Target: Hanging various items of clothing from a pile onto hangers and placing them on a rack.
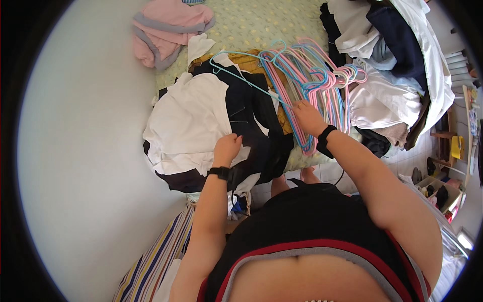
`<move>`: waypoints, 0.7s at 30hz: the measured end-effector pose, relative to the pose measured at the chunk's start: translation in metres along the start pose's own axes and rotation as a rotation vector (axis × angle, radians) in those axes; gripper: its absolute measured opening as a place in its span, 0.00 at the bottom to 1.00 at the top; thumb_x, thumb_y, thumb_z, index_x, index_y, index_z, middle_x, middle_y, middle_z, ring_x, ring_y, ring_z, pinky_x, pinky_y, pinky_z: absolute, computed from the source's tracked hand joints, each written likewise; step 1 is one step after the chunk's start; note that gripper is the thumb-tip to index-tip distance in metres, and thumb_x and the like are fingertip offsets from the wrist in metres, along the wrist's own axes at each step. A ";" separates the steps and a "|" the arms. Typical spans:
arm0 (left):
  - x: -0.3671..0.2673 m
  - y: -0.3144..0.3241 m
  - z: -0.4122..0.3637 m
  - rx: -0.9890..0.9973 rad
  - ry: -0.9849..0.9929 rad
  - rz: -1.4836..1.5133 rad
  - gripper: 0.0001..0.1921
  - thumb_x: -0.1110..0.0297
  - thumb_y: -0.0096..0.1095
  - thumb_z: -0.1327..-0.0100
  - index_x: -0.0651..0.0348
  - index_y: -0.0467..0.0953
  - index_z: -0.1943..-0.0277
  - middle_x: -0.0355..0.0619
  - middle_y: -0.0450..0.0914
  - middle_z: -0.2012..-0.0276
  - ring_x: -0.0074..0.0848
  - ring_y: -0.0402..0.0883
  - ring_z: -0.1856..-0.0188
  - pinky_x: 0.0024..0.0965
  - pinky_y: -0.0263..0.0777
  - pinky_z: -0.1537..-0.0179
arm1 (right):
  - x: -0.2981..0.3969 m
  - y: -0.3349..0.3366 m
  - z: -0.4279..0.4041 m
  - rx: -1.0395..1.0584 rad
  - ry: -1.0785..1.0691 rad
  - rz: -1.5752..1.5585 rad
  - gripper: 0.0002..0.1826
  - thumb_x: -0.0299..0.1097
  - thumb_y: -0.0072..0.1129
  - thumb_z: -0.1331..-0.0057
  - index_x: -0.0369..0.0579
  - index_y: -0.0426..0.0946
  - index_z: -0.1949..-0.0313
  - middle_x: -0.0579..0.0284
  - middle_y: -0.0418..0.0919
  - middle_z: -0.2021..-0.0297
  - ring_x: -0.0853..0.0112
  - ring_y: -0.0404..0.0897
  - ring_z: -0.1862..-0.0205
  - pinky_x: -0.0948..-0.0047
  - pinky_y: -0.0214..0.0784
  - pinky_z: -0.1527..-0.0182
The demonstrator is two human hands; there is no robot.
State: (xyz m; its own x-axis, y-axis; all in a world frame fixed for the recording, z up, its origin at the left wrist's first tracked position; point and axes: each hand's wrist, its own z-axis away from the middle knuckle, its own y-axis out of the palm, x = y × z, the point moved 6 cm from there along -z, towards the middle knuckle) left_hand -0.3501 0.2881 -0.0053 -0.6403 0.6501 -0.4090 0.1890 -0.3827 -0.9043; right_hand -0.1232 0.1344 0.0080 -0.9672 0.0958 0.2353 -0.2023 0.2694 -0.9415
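Note:
A light blue hanger (241,78) slants across the dark clothes, its right end in the fingers of my right hand (307,115). That hand is over the left side of a pile of pink, blue and white hangers (328,90). My left hand (227,148) pinches the edge of a white garment (185,117), which lies spread over a heap of clothes. Just right of this hand lies a black garment (241,109) with white parts showing around it. Beneath them shows a mustard-coloured checked cloth (245,59).
A pink and grey padded item (169,34) lies at the far left of the patterned bed cover (260,19). White and dark clothes (392,94) are heaped on the right. A pale wall (90,124) borders the left side. Striped fabric (158,256) hangs at lower left.

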 end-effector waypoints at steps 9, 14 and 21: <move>0.003 -0.035 0.039 -0.204 -0.176 0.188 0.10 0.65 0.57 0.45 0.63 0.75 0.71 0.52 0.76 0.77 0.42 0.75 0.74 0.38 0.67 0.71 | -0.040 0.096 -0.030 0.536 0.500 -0.056 0.11 0.28 0.53 0.48 0.38 0.72 0.65 0.45 0.78 0.70 0.49 0.77 0.63 0.55 0.70 0.61; -0.009 -0.035 0.032 -0.299 -0.008 0.239 0.07 0.71 0.56 0.44 0.63 0.77 0.65 0.51 0.77 0.71 0.38 0.75 0.72 0.34 0.69 0.68 | -0.007 0.064 -0.061 0.088 0.373 -0.294 0.08 0.31 0.49 0.44 0.42 0.74 0.68 0.42 0.76 0.73 0.48 0.76 0.67 0.53 0.68 0.64; -0.019 -0.002 -0.001 0.009 -0.440 1.113 0.09 0.67 0.56 0.39 0.61 0.79 0.61 0.39 0.73 0.78 0.20 0.70 0.76 0.22 0.64 0.74 | 0.102 -0.001 -0.056 -0.058 0.103 -0.420 0.09 0.33 0.55 0.47 0.41 0.69 0.72 0.44 0.72 0.78 0.49 0.73 0.71 0.54 0.65 0.66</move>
State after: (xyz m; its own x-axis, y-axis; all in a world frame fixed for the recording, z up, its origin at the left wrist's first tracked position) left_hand -0.3372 0.2775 0.0042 -0.3285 -0.3202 -0.8886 0.7970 -0.5988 -0.0789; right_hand -0.2129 0.1972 0.0464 -0.7814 0.0609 0.6210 -0.5636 0.3581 -0.7444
